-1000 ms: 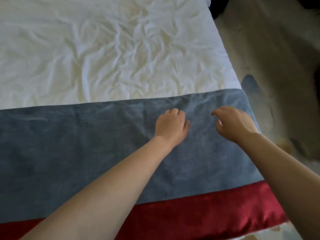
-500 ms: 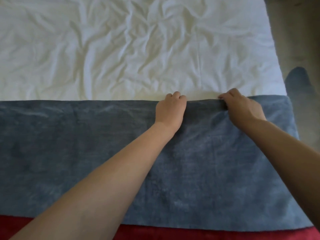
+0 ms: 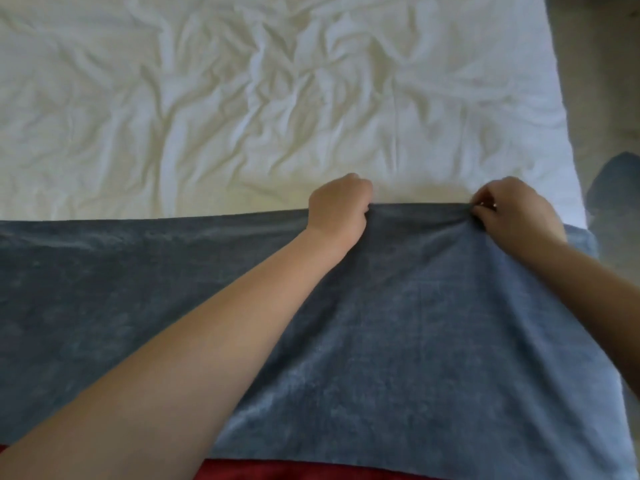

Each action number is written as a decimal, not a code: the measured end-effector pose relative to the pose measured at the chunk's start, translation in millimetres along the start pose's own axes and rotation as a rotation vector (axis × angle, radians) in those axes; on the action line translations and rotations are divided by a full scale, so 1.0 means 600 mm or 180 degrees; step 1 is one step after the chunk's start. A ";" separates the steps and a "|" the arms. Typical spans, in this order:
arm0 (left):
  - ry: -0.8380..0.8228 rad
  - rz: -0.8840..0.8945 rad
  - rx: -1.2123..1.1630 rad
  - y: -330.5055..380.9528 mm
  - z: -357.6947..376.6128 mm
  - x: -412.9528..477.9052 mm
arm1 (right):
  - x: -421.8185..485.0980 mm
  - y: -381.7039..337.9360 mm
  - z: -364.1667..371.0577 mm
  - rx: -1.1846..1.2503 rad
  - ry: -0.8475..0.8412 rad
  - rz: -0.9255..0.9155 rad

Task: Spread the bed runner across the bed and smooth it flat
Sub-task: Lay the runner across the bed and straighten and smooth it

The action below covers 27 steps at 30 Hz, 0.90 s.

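Fingers point(image 3: 491, 195) grip runner point(image 3: 415, 306), L hand point(image 3: 337, 209), R hand point(image 3: 519, 216)

No writing or label can be read anywhere.

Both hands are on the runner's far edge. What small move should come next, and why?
Probably tug that edge gently away and lay it down: left hand and right hand grip the bed runner at its far edge, and creases fan from the right grip, so the cloth isn't flat yet.
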<state>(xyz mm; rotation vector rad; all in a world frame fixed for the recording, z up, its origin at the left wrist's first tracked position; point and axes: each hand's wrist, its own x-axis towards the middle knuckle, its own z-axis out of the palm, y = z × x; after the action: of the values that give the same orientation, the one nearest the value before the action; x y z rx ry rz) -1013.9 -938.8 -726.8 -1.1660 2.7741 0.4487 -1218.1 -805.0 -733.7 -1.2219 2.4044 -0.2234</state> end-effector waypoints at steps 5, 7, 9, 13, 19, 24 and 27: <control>-0.0544 0.0055 -0.0098 -0.008 -0.004 0.028 | 0.049 0.000 -0.027 -0.0130 -0.0971 0.0258; -0.0498 0.0114 -0.0078 -0.021 -0.006 0.014 | 0.053 0.018 -0.037 -0.0399 -0.1071 0.0227; -0.0469 0.0105 -0.0052 -0.037 -0.010 0.005 | 0.049 0.051 -0.049 -0.0780 -0.1116 0.0147; -0.0591 -0.0019 -0.0243 -0.060 -0.013 0.002 | 0.044 0.141 -0.072 -0.1187 -0.1137 0.0063; -0.0729 -0.0080 -0.0151 -0.057 -0.005 0.013 | 0.133 0.212 -0.041 -0.1879 -0.1019 0.0130; -0.0621 0.0040 -0.0187 -0.067 -0.011 0.001 | 0.130 0.161 -0.021 -0.2611 -0.1275 0.0225; -0.0914 -0.0063 -0.0094 -0.108 -0.032 -0.011 | 0.078 0.107 -0.035 -0.2353 -0.0667 0.0068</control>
<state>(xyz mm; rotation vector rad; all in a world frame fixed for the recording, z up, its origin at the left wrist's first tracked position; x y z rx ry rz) -962.5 -983.3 -722.1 -1.0409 2.5163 0.6046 -1298.5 -805.1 -750.4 -1.4108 2.3692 0.8288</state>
